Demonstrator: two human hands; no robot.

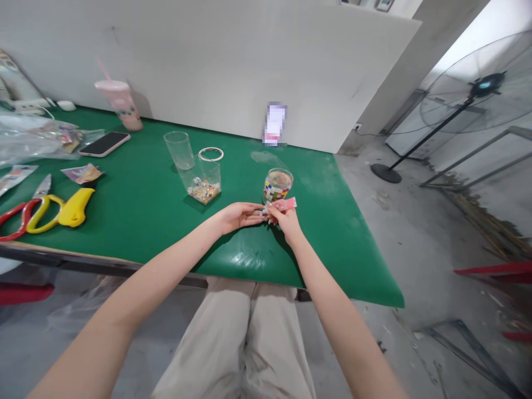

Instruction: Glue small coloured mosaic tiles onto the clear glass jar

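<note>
My right hand point(284, 219) is closed round a small pink tube point(286, 204) held just above the green table point(341, 233). My left hand point(239, 214) reaches in from the left, its fingertips pinched at the tube's near end, where a tiny piece sits that I cannot make out. Directly behind the hands stands a small glass jar point(277, 185) covered with coloured mosaic tiles. Further left, a clear square container point(201, 180) holds several loose coloured tiles.
An empty clear cup point(179, 149) and a clear ring lid point(211, 154) lie behind the container. Red scissors point(16, 217), a yellow tool point(68, 209), a phone point(104, 143), plastic bags point(33, 138) and a pink tumbler point(119, 103) sit left. A floor fan point(477, 88) stands right.
</note>
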